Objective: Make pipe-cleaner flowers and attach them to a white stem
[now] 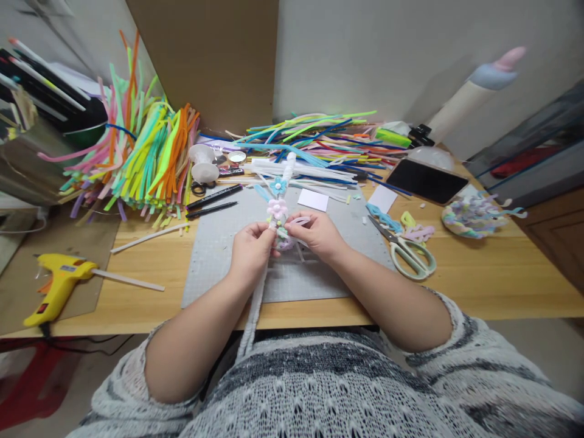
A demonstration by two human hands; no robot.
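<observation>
Above the grey cutting mat (pixel 219 267), my left hand (pixel 252 248) pinches a white pipe-cleaner strip (pixel 255 304) that hangs down over the table edge. Along the strip sit a pink flower (pixel 277 208) and, farther up, a blue flower (pixel 278 185). Just below the pink flower, between my hands, is a purple and green piece (pixel 285 242), partly hidden by fingers. My right hand (pixel 318 234) is closed on a thin pale strand (pixel 301 220) beside that piece. Both hands are close together, fingertips nearly touching.
A yellow glue gun (pixel 61 283) lies at the left. Green-handled scissors (pixel 413 258) rest at the mat's right edge, near a phone (pixel 426 180) and a woven pastel piece (pixel 474 216). Bundled pipe cleaners (pixel 155 155) stand back left; more (pixel 314 143) lie along the back.
</observation>
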